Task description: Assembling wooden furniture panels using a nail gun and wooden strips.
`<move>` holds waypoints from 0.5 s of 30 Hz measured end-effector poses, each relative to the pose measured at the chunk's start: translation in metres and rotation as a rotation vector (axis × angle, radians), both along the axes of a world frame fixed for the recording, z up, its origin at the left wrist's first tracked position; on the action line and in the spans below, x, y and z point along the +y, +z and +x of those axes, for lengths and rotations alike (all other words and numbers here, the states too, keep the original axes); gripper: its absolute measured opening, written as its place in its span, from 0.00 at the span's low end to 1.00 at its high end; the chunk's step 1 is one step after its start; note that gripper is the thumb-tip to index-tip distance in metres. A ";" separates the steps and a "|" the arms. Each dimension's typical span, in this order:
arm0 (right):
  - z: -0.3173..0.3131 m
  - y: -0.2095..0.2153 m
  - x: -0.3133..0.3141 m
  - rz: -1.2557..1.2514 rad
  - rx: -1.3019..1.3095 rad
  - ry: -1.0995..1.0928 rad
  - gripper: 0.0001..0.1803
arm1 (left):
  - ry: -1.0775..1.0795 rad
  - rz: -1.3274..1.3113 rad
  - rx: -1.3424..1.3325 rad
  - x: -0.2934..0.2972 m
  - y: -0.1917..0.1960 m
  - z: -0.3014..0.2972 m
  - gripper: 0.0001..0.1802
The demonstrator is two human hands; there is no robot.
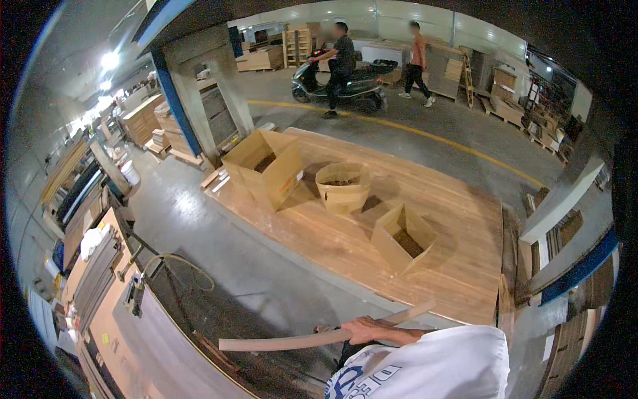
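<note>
My right hand is closed around a long, pale wooden strip in front of my white shirt. The strip runs out to the left of the hand, and its other end rises on the right towards the big wooden panel. It looks slightly bent, with both ends free. A small dark patch shows just past the strip beside my fingers; what it is cannot be made out. My left hand does not show clearly anywhere.
On the panel stand a tall cardboard box, a round tan container and a smaller open box, with brown bits inside. A workbench lies left. Beyond, a person rides a scooter and another person walks.
</note>
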State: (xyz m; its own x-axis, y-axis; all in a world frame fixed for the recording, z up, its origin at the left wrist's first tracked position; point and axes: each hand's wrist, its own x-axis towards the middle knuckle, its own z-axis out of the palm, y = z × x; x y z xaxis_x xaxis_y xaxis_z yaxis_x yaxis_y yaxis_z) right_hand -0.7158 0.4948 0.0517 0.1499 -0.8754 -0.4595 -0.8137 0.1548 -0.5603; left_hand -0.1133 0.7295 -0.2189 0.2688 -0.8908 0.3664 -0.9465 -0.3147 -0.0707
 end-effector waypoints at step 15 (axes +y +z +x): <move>0.003 0.005 -0.004 0.050 0.028 0.054 0.25 | -0.181 0.029 0.510 -0.107 0.297 -0.172 0.48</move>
State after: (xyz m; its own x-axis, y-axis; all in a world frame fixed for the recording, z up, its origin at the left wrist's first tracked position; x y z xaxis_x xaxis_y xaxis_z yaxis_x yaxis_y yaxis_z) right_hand -0.7130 0.4908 0.0565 0.1822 -0.8426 -0.5068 -0.8369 0.1377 -0.5297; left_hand -0.2857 0.6221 0.0779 0.2476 -0.9472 0.2039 -0.9020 -0.1485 0.4053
